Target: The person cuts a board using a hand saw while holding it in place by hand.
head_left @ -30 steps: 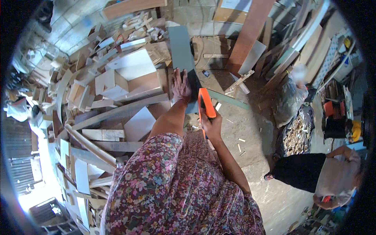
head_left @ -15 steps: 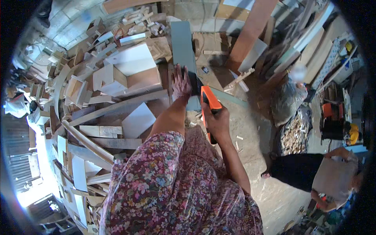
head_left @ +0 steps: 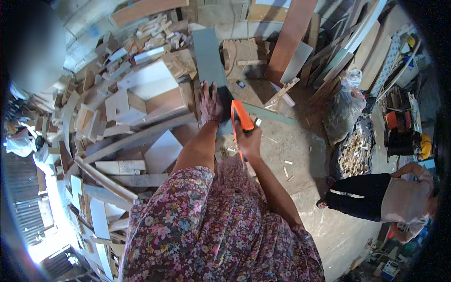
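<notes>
My left hand [head_left: 210, 104] lies flat on a long grey-green board [head_left: 207, 51], fingers stretched forward along it. My right hand [head_left: 248, 140] is closed round the grip of a handsaw with an orange handle [head_left: 242, 115], at the right edge of that board and near its closer end. The saw's blade is hard to make out against the dark shadow beside my left hand. A narrow pale-green strip [head_left: 270, 114] slants away to the right, behind the saw.
Wooden offcuts and box-like pieces [head_left: 157, 89] crowd the left. A reddish-brown plank [head_left: 293, 40] leans at the back. At right stand a clear plastic bag [head_left: 345, 115] and a black sack of wood scraps [head_left: 355, 152]. Another person [head_left: 376, 195] stands at the lower right.
The saw and my right hand have shifted slightly within the view, which itself has moved a little. My left hand stays on the board. A blurred dark shape has appeared at the upper left.
</notes>
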### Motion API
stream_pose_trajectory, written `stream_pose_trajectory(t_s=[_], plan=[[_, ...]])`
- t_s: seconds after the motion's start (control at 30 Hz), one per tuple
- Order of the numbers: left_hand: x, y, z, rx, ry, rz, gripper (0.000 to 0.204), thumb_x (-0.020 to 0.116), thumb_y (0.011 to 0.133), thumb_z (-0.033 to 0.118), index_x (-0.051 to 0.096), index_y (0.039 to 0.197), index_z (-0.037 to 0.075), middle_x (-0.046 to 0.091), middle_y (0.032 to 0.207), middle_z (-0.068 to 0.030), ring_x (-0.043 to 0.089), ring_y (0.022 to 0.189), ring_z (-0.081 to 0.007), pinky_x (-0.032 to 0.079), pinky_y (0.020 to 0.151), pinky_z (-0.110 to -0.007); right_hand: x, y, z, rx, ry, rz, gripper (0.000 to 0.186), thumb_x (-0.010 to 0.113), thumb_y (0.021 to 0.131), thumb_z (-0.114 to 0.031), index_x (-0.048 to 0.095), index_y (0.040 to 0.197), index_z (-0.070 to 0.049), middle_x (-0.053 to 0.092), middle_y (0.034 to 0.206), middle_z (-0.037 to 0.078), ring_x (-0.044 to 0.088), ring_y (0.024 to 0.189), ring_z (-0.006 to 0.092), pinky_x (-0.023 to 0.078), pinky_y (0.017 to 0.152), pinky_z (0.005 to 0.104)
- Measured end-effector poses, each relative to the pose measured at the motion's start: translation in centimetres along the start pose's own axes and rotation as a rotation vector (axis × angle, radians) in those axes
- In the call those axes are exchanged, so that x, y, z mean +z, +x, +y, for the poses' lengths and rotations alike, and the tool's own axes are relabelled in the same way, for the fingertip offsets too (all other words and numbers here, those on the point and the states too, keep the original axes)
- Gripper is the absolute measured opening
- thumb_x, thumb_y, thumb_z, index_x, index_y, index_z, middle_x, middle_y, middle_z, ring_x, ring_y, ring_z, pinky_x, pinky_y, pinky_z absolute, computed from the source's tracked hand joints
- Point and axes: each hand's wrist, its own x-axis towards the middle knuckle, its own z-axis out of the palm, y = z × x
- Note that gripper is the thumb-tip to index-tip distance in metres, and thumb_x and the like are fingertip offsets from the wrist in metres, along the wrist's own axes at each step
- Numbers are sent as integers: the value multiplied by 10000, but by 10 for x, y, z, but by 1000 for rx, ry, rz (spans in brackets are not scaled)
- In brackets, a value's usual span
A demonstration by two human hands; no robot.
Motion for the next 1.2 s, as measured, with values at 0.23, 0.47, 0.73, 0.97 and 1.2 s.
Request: stream_pose_trajectory(t_s=[0.23, 0.47, 0.73, 0.97, 1.2], plan=[[-11, -1, 5, -30, -43, 29, 495, 431, 819, 136, 344, 1305, 108, 226, 1389, -173, 216, 1292, -345, 250, 1026, -440, 6, -7, 0, -202, -141, 53, 205, 604, 768, -117, 571, 908, 30, 603, 719, 171, 593, 670, 235, 456, 607, 330], [-3, 1, 3, -49, -64, 5, 505, 430, 831, 115, 315, 1322, 123, 214, 1401, -147, 215, 1296, -329, 276, 1012, -439, 5, -6, -7, -153, -239, 28, 216, 595, 777, -143, 545, 886, 36, 581, 667, 198, 571, 641, 298, 444, 576, 375], [-7, 3, 1, -12, -124, 42, 481, 400, 842, 129, 318, 1312, 74, 206, 1387, -183, 200, 1285, -364, 238, 1032, -451, 5, -4, -9, -255, -218, 83, 269, 602, 791, -194, 569, 917, 42, 606, 708, 194, 614, 671, 271, 452, 622, 338], [-37, -27, 1, 35, 89, -219, 514, 476, 788, 230, 393, 1245, 12, 360, 1238, -187, 271, 1237, -349, 202, 1041, -442, 12, -8, 0, -317, -250, 117, 269, 597, 791, -223, 582, 925, 10, 592, 691, 221, 603, 670, 368, 456, 587, 379], [-34, -19, 18, 78, 159, -158, 489, 448, 822, 262, 404, 1248, 27, 341, 1274, -192, 261, 1251, -323, 188, 1045, -428, -7, -3, 3, -258, -165, 25, 352, 630, 788, -301, 571, 947, 8, 566, 626, 109, 567, 594, 177, 439, 563, 327]])
